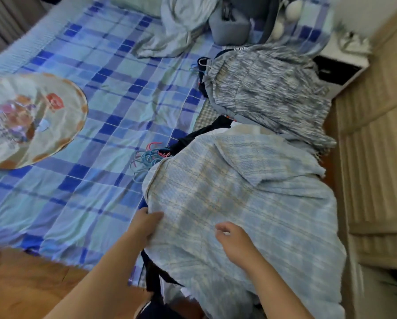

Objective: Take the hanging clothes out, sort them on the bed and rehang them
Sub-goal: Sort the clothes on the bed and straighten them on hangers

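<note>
On the left of the bed (82,93) a round flat thing with pictures (31,118) is seen, well apart from the clothes, so no trouble is expected from it. In the middle, a bunch of hangers (150,157) in blue and pink is poking out from under the clothes pile, and this is where things could go wrong: if the top shirt is pulled up fast, the hooks could get caught on each other or on the cloth, and the whole pile could be dragged along. The pile is lying close to the near edge of the bed, so clothes could also be slid off onto the wooden floor (27,284). The left hand (144,224) is at the left edge of the light blue checked shirt (239,203), and its fingers are curled on the cloth, so the edge seems to be pinched. The right hand (236,242) is held just over the shirt with its fingers loosely bent, and nothing is gripped by it. The shirt is spread flat on top of the pile, on the right side of the bed. It looks soft and thin, with pale yellow lines. Dark clothes (193,137) are tucked under it. Farther right and up, a grey streaky top (269,88) is laid on a second pile.
</note>
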Demonstrator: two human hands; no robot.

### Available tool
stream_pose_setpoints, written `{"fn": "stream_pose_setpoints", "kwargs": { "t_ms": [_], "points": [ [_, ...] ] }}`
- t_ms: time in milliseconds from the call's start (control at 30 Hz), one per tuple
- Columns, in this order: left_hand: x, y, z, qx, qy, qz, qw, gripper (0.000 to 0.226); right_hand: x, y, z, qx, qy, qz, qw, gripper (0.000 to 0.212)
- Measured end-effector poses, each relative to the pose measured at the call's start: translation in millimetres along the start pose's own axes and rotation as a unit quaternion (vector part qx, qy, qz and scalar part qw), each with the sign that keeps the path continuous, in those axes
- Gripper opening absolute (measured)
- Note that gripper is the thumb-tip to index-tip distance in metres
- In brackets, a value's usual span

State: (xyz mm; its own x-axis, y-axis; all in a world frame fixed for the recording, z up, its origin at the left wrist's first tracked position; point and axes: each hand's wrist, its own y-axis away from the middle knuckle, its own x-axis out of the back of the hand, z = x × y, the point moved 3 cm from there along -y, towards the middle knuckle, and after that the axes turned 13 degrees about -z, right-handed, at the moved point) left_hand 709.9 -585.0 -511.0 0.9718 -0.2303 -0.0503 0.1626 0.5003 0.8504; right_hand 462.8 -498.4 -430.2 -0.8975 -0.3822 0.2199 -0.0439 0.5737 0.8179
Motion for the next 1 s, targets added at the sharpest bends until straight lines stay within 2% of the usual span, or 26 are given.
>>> {"fn": "stream_pose_setpoints", "kwargs": {
  "t_ms": [33,100,167,233,300,333,400,500,600,700,800,933,1000],
  "points": [
    [-1.8,8.9,7.5,-0.009,0.036,-0.034,0.999,0.033,-7.0,8.4,1.3,-0.009,-0.032,0.028,0.999,0.031],
    [-12.2,32.3,25.9,-0.064,0.043,-0.109,0.991,0.032,-20.3,23.6,-4.2,-0.008,-0.095,0.076,0.993,0.029],
    [-32.9,67.2,41.0,-0.154,-0.053,-0.202,0.966,0.033,-38.7,34.9,-21.6,0.03,-0.172,0.074,0.982,0.035],
    [-59.9,104.3,51.3,-0.215,-0.204,-0.276,0.914,0.023,-54.9,41.2,-43.9,0.081,-0.217,0.066,0.971,0.04],
    [-78.3,125.1,56.4,-0.217,-0.293,-0.345,0.865,0.024,-53.8,48.2,-60.5,0.099,-0.228,0.147,0.957,0.028],
    [-81.9,129.5,58.0,-0.198,-0.295,-0.389,0.85,0.03,-45.2,54.1,-62.9,0.096,-0.228,0.212,0.945,0.023],
    [-76.9,131.2,60.7,-0.154,-0.273,-0.449,0.837,0.038,-23.1,69.2,-56.7,0.087,-0.216,0.302,0.924,0.028],
    [-55.2,119.8,70.5,-0.142,-0.303,-0.392,0.857,0.025,11.6,99.7,-47.4,0.094,-0.209,0.36,0.904,0.032],
    [-48.6,111.3,93.7,-0.156,-0.34,-0.351,0.858,0.018,49.9,136.6,-40.3,0.086,-0.204,0.392,0.893,0.031],
    [-68.8,117.2,140.3,-0.207,-0.35,-0.339,0.849,0.016,102.0,191.9,-48.0,0.099,-0.216,0.412,0.879,0.036],
    [-103.1,139.9,188.5,-0.266,-0.334,-0.339,0.838,0.014,172.2,269.1,-71.1,0.109,-0.161,0.461,0.866,0.04],
    [-152.6,170.9,232.9,-0.31,-0.357,-0.354,0.807,0.012,249.9,349.0,-82.4,0.152,-0.112,0.553,0.812,0.042],
    [-185.0,185.0,250.8,-0.33,-0.374,-0.352,0.792,0.011,280.0,362.8,-75.5,0.18,-0.122,0.564,0.796,0.038]
  ]
}}
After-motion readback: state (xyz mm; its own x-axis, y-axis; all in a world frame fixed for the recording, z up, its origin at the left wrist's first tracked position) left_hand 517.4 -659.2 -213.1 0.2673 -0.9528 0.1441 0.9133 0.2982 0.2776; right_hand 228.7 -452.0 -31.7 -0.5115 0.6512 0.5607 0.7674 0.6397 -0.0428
